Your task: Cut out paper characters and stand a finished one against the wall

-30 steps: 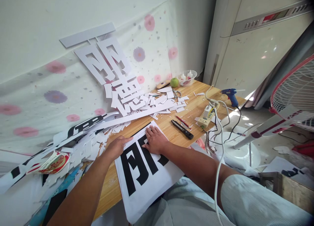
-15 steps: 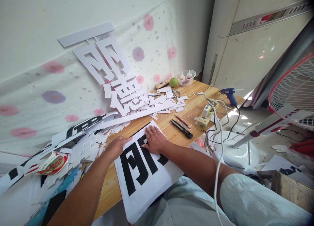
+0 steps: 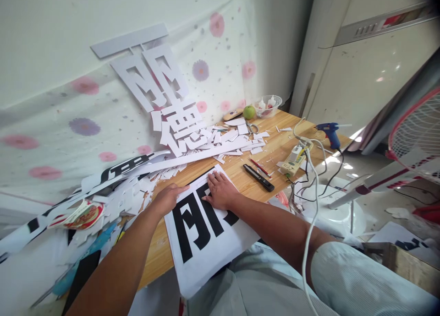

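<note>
A white sheet printed with a large black character [image 3: 202,233] lies on the wooden table [image 3: 271,153], its near end hanging over the edge toward my lap. My left hand [image 3: 168,198] rests flat on the sheet's upper left edge, fingers stretched out. My right hand [image 3: 220,191] presses flat on the sheet's top part, fingers spread over the black print. Neither hand holds anything. A black utility knife [image 3: 258,177] lies just right of my right hand.
White cut-out characters [image 3: 161,91] lean on the floral cloth wall above a heap of paper scraps [image 3: 220,144]. A blue glue gun [image 3: 328,132], power strip [image 3: 292,160], white cable [image 3: 311,215], scissors [image 3: 252,129], green fruit [image 3: 249,111] and bowl [image 3: 270,106] stand farther right. A fan [image 3: 412,142] sits at right.
Both hands stay flat on the sheet. The view has shifted slightly, so everything sits a little higher and further right in the picture.
</note>
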### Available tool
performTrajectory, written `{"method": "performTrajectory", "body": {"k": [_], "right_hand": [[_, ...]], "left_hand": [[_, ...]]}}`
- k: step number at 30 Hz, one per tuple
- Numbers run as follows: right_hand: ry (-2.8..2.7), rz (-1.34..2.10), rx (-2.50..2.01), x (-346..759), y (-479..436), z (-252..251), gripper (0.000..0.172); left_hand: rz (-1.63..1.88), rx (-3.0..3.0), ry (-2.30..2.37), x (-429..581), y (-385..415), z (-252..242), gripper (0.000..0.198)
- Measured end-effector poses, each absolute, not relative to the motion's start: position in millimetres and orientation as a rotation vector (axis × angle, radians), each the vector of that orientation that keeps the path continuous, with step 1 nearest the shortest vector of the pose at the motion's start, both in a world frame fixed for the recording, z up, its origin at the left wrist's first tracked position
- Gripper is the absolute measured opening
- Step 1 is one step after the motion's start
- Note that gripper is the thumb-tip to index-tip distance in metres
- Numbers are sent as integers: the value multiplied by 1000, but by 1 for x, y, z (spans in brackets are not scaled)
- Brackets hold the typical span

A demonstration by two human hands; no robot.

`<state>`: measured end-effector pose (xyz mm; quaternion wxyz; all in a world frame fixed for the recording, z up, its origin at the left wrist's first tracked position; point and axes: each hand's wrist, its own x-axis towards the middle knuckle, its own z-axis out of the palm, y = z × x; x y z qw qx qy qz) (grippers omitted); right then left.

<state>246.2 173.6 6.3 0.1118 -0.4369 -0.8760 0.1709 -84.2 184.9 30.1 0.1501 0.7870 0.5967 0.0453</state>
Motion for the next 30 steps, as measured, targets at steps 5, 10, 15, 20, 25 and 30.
{"method": "performTrajectory", "body": {"k": [5, 10, 15, 20, 25, 30], "right_hand": [[-2588, 491, -1311, 246, 173, 4, 97], [-2619, 446, -1332, 245, 173, -3, 99], [-2620, 405, -1348, 244, 172, -9, 96], [-2627, 371, -1348, 243, 173, -17, 97], [-2644, 338, -1361, 243, 174, -19, 96], [-2666, 326, -1378, 243, 173, -17, 96]], "left_hand": [[106, 2349, 1709, -80, 180, 29, 52], [320, 2304, 1733, -87, 174, 20, 39], [463, 2258, 1678, -95, 169, 7, 29], [522, 2206, 1713, -107, 162, -3, 28], [602, 2159, 1745, -118, 156, -10, 26], [648, 2159, 1712, -120, 156, -15, 27]]}}
